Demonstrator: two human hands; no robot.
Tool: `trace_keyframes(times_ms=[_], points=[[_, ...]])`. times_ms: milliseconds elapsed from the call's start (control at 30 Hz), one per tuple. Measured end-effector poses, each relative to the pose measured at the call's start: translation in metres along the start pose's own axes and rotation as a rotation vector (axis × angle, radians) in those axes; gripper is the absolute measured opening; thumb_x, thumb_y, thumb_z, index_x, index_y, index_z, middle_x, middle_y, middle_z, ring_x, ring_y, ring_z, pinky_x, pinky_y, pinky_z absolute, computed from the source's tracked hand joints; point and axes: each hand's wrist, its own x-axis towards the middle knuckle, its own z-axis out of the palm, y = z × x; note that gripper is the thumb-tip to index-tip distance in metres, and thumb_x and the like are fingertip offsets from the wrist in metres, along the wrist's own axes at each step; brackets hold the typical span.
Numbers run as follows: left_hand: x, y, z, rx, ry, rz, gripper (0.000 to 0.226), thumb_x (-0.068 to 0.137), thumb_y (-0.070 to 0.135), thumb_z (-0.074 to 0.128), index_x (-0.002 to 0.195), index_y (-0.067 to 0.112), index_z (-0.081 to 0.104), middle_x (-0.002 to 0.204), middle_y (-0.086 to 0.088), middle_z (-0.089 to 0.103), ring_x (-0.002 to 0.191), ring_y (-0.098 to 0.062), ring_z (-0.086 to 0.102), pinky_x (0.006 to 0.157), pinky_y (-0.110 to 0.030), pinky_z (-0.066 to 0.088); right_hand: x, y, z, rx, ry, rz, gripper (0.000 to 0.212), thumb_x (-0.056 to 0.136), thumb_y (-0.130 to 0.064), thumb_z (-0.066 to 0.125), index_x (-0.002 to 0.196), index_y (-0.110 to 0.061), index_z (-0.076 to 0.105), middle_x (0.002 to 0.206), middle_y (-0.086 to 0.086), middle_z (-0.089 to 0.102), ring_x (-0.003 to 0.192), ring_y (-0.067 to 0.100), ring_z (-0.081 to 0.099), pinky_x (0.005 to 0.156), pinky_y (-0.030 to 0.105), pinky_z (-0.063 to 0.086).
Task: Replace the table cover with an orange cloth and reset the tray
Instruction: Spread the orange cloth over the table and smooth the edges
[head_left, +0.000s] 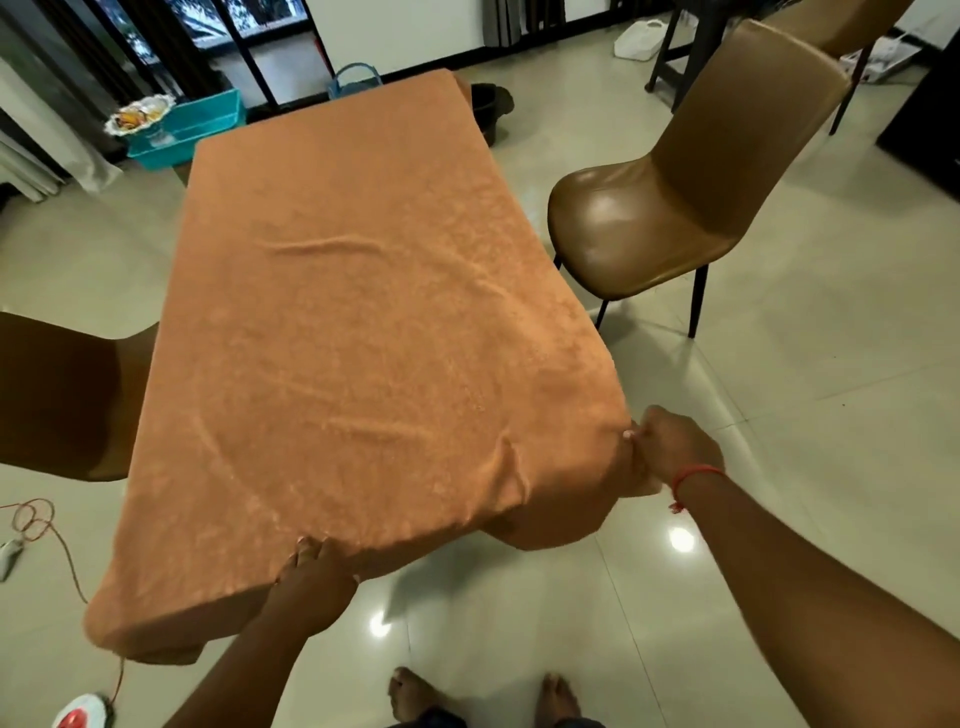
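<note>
An orange cloth (353, 322) covers the whole table top and hangs over its edges, with a few shallow wrinkles across the middle and near end. My left hand (311, 577) grips the cloth's hanging edge at the near side of the table. At the near right corner my right hand (670, 447), with a red string on the wrist, pinches the bunched cloth. A silver tray (139, 114) with food items stands far off at the back left, on a teal plastic bin.
A brown chair (675, 192) stands close to the table's right side; another brown chair (57, 395) touches the left side. The teal bin (208, 124) and a dark bucket (488, 106) sit beyond the table. An orange cord (47, 525) trails on the tiled floor at left.
</note>
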Motion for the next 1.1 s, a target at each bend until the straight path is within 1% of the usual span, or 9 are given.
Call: trace_keyframes(times_ms=[100,200,267,333,500,633,733,900,1100], points=[[0.005,-0.007,0.006,0.012,0.029,0.033,0.078,0.093,0.053,0.046,0.153,0.013,0.017,0.16,-0.026,0.007,0.147,-0.043,0.014,0.117,-0.049,0.025,0.006,0.069,-0.016,0.203,0.203,0.285,0.026,0.091,-0.036,0.06,0.095,-0.01,0.061,0.096,0.022,0.066,0.089,0.04,0.065,0.073,0.038,0.05],[0.006,-0.004,0.009,0.049,0.067,0.029,0.075,0.091,0.055,0.04,0.153,0.015,0.023,0.16,-0.018,0.016,0.146,-0.038,0.018,0.117,-0.047,0.025,0.002,0.114,-0.017,0.242,0.176,0.44,0.032,0.087,-0.02,0.066,0.109,0.0,0.055,0.099,0.027,0.064,0.084,0.042,0.066,0.077,0.05,0.057],[0.006,-0.006,0.013,0.042,0.098,0.019,0.074,0.091,0.053,0.041,0.153,0.015,0.024,0.159,-0.018,0.018,0.146,-0.038,0.019,0.117,-0.046,0.023,-0.003,0.111,-0.009,0.22,0.142,0.371,0.045,0.088,-0.017,0.066,0.126,0.0,0.049,0.121,0.03,0.057,0.107,0.047,0.059,0.091,0.053,0.051],[0.008,-0.011,0.019,0.086,0.097,0.055,0.087,0.084,0.065,0.023,0.154,0.014,0.022,0.16,-0.023,0.012,0.147,-0.044,0.009,0.118,-0.052,0.02,-0.014,0.088,0.002,0.216,0.141,0.261,0.048,0.09,-0.017,0.063,0.133,-0.004,0.047,0.132,0.027,0.049,0.113,0.047,0.056,0.094,0.051,0.048],[0.005,-0.012,0.022,0.045,0.093,0.042,0.085,0.093,0.052,0.044,0.156,0.01,0.005,0.162,-0.023,-0.003,0.148,-0.042,-0.001,0.12,-0.049,0.015,-0.053,0.006,0.032,0.063,0.179,-0.167,0.04,0.084,-0.018,0.063,0.122,-0.01,0.057,0.121,0.013,0.052,0.103,0.037,0.057,0.082,0.043,0.051],[-0.003,-0.016,0.019,0.027,0.098,0.095,0.081,0.093,0.05,0.047,0.155,0.013,0.011,0.162,-0.02,0.002,0.149,-0.04,0.001,0.12,-0.049,0.019,-0.071,-0.052,0.066,-0.147,0.129,-0.485,0.046,0.085,-0.029,0.059,0.129,-0.017,0.054,0.135,0.008,0.053,0.119,0.03,0.053,0.1,0.045,0.047],[-0.017,-0.02,0.015,-0.026,0.129,0.145,0.075,0.092,0.047,0.048,0.154,0.019,0.017,0.163,-0.014,0.007,0.15,-0.036,0.008,0.118,-0.05,0.023,-0.077,-0.074,0.089,-0.236,0.014,-0.564,0.054,0.092,-0.03,0.054,0.143,-0.02,0.044,0.151,0.007,0.042,0.137,0.03,0.04,0.111,0.047,0.038],[-0.032,-0.058,0.007,-0.056,0.175,0.105,0.067,0.096,0.043,0.047,0.154,0.025,0.019,0.164,-0.002,0.008,0.147,-0.032,0.021,0.116,-0.052,0.024,-0.065,-0.055,0.099,-0.326,-0.045,-0.54,0.061,0.083,-0.02,0.031,0.141,-0.026,0.047,0.157,0.002,0.037,0.145,0.025,0.034,0.11,0.051,0.038],[-0.015,-0.144,0.001,-0.034,0.237,0.044,0.065,0.096,0.039,0.046,0.153,0.027,0.018,0.163,-0.007,0.014,0.146,-0.035,0.023,0.113,-0.057,0.029,-0.048,-0.054,0.079,-0.371,-0.079,-0.403,0.071,0.083,0.0,0.05,0.151,-0.014,0.034,0.16,0.012,0.027,0.147,0.034,0.027,0.116,0.052,0.031]])
